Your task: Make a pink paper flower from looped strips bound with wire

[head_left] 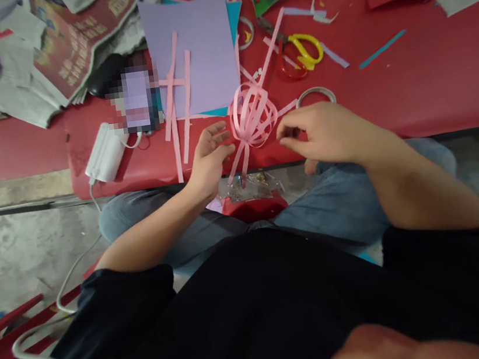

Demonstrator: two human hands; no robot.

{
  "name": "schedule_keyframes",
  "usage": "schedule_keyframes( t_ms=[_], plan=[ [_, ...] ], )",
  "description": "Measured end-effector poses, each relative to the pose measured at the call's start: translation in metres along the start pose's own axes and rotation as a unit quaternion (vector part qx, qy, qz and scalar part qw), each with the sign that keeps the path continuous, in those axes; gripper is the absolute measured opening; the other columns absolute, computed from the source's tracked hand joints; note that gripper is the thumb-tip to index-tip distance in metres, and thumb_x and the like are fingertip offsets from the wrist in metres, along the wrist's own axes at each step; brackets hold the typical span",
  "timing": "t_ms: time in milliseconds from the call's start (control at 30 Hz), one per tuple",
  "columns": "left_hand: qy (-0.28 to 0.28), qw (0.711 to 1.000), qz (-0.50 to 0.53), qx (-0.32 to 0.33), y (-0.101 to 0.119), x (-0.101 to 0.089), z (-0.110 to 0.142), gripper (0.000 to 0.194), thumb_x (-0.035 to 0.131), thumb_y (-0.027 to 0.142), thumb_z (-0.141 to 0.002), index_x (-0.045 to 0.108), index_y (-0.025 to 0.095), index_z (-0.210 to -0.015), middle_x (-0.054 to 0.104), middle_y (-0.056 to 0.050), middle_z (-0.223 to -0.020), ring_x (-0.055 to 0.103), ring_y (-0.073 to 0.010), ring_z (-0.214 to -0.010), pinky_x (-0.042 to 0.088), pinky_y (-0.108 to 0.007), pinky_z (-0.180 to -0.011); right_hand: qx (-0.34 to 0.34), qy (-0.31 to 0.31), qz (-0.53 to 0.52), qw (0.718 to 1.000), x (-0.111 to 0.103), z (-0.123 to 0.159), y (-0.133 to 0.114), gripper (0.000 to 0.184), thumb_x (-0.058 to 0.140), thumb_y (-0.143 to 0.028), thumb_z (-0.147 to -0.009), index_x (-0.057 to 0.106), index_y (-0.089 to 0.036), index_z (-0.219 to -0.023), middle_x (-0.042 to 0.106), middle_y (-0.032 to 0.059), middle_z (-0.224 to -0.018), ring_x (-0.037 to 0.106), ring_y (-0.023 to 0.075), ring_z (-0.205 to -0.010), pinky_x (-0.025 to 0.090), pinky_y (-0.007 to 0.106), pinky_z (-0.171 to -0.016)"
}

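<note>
A loose ball of looped pink paper strips (252, 113) lies near the table's front edge, with strip tails sticking out above and below. My left hand (211, 151) is just left of it, open, fingers bent and spread, thumb pointing at the ball. On the other side, my right hand (323, 130) hovers with curled fingers and a gap between thumb and forefinger. I see nothing in either hand. Loose pink strips (188, 104) lie left of the ball on purple paper (198, 37). Behind my right hand is a roll of tape (315, 96).
Yellow-and-red-handled scissors (305, 53) lie behind the ball. A white power bank (106, 153) with a cable and a blurred-out phone (137, 99) sit to the left, near crumpled newspaper (71, 42). A blue strip (382, 49) rests on the red table (438, 82) at right.
</note>
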State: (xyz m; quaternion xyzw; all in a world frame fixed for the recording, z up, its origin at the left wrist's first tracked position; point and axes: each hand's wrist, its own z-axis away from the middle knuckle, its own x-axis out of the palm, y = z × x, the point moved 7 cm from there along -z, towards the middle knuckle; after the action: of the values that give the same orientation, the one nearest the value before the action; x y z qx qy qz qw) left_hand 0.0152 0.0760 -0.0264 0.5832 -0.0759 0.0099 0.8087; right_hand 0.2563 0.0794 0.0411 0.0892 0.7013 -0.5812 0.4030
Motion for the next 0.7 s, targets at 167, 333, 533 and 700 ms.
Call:
schedule_keyframes(
  t_ms=[167, 333, 533, 700],
  plan=[
    [-0.003, 0.999, 0.008, -0.04, -0.011, 0.003, -0.002, 0.072, 0.075, 0.019, -0.077, 0.047, 0.028, -0.143, 0.071, -0.007, -0.128, 0.07, -0.0166, -0.101, 0.048, -0.027, -0.076, 0.004, 0.168, 0.089, 0.982, -0.012, -0.042, 0.073, 0.029, 0.078, -0.026, -0.095, 0.075, -0.023, -0.124, 0.072, 0.0103, -0.122, 0.063, 0.0222, -0.103, 0.048, 0.037, -0.082],
    [0.001, 0.999, 0.002, -0.04, -0.012, 0.009, 0.0, 0.089, 0.075, 0.014, -0.074, 0.033, 0.029, -0.152, 0.074, -0.005, -0.115, 0.069, -0.0142, -0.092, 0.05, -0.029, -0.082, -0.06, 0.16, 0.206, 0.963, -0.012, -0.103, 0.105, 0.038, 0.074, -0.02, -0.095, 0.076, -0.032, -0.131, 0.064, 0.0094, -0.141, 0.055, 0.0316, -0.125, 0.052, 0.047, -0.089],
    [-0.024, 0.998, -0.037, -0.035, -0.002, 0.003, -0.008, 0.09, 0.075, 0.013, -0.071, 0.032, 0.024, -0.149, 0.074, 0.002, -0.087, 0.068, -0.0153, -0.076, 0.053, -0.033, -0.084, -0.116, 0.172, 0.206, 0.956, -0.025, -0.128, 0.1, 0.022, 0.064, -0.034, -0.11, 0.079, -0.019, -0.107, 0.074, 0.0037, -0.118, 0.056, 0.0172, -0.125, 0.044, 0.042, -0.108],
    [-0.091, 0.992, -0.03, 0.081, 0.042, -0.008, -0.009, 0.077, 0.086, 0.025, -0.072, 0.054, 0.026, -0.142, 0.073, 0.0, -0.088, 0.075, -0.0199, -0.083, 0.058, -0.035, -0.086, -0.145, 0.273, 0.298, 0.903, -0.075, -0.097, 0.061, 0.029, 0.053, -0.042, -0.116, 0.077, -0.031, -0.127, 0.075, 0.0, -0.127, 0.059, 0.0217, -0.124, 0.043, 0.05, -0.111]
  ],
)
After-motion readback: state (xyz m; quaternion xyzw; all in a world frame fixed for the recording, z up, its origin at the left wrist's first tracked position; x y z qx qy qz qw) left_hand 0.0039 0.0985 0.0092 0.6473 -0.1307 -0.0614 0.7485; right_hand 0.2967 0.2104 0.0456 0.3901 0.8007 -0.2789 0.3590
